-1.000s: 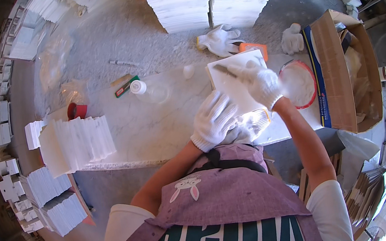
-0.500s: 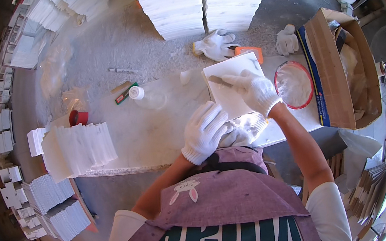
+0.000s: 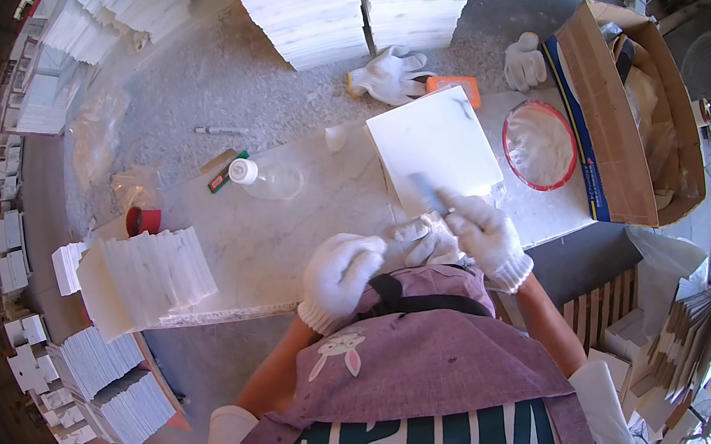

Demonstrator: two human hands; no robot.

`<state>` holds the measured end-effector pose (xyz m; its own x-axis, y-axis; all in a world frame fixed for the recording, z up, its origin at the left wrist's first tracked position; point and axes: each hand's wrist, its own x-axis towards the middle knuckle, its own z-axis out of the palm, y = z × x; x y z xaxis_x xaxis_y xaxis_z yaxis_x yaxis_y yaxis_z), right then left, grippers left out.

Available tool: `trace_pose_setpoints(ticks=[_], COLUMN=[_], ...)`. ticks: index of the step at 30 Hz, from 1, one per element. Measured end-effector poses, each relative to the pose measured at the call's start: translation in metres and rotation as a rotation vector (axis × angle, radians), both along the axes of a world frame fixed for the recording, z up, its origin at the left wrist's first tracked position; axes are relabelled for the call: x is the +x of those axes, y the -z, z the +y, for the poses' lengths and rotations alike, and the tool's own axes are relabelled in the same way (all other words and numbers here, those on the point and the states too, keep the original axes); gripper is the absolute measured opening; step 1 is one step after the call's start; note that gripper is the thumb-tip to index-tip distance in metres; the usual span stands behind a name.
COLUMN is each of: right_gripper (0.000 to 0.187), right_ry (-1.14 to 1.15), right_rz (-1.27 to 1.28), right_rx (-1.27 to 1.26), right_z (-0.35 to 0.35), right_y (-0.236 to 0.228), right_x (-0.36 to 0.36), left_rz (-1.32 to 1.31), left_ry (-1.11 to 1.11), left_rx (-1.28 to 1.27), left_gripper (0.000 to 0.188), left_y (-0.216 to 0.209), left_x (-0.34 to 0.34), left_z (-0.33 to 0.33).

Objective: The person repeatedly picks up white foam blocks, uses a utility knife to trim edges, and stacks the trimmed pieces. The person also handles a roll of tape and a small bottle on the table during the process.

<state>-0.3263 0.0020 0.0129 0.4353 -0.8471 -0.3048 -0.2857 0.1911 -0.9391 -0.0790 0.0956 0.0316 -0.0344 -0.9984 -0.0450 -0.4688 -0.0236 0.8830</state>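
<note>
A square white tile [image 3: 440, 140] lies on the marble-topped table [image 3: 259, 255], over another pale slab edge. Just off its near edge, my gloved right hand [image 3: 486, 235] grips a flat scraper blade [image 3: 426, 191], smeared by motion. My gloved left hand [image 3: 340, 275] is at the table's front edge with its fingers curled in and nothing visible in them. Between the hands sits a crumpled white glove or cloth [image 3: 422, 239], partly hidden by my apron. Right of the tile stands a red-rimmed round tub [image 3: 539, 146] of white material.
A clear bottle with white cap [image 3: 271, 179] stands left of the tile. Upright white tiles [image 3: 143, 277] line the left end. Behind lie loose gloves [image 3: 389, 77] and an orange object [image 3: 460, 91]. An open cardboard box [image 3: 616, 119] stands right; tall tile stacks [image 3: 296, 10] rise behind.
My right hand has drawn the scraper back toward me, off the middle of the tile. My left hand has pulled back to the left, away from the tile, its fingers now curled.
</note>
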Motion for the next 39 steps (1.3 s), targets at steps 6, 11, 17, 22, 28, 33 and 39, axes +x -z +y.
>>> trace_pose_setpoints(ticks=[6,11,17,22,28,33,39], right_gripper=[0.053,0.046,0.045,0.046,0.046,0.041,0.017], right_ry=[0.560,0.693,0.701,0.670,0.658,0.523,0.557], right_rz=[-0.307,-0.225,-0.253,-0.240,-0.149,-0.178,-0.264], right_rx=[0.283,0.259,0.357,0.383,0.222,0.075,0.261], right_z=[0.024,0.039,0.058,0.062,0.041,0.024,0.010], right_y=[-0.023,-0.011,0.001,0.006,0.005,0.010,0.005], right_x=[-0.006,-0.015,-0.033,-0.049,-0.065,-0.058,-0.043], left_rz=[0.160,0.463,0.296,0.376,0.327,0.245,0.170], left_ry=[0.216,0.200,0.234,0.101,0.115,0.185,0.249], left_rx=[0.030,0.403,0.323,0.356,0.286,0.186,0.114], left_gripper=[0.036,0.032,0.022,0.019,0.020,0.022,0.022], left_y=[0.007,0.035,0.045,0.042,0.036,0.031,0.027], left_x=[-0.072,-0.121,-0.135,-0.138,-0.129,-0.127,-0.126], left_z=[-0.041,-0.062,-0.060,-0.059,-0.065,-0.068,-0.067])
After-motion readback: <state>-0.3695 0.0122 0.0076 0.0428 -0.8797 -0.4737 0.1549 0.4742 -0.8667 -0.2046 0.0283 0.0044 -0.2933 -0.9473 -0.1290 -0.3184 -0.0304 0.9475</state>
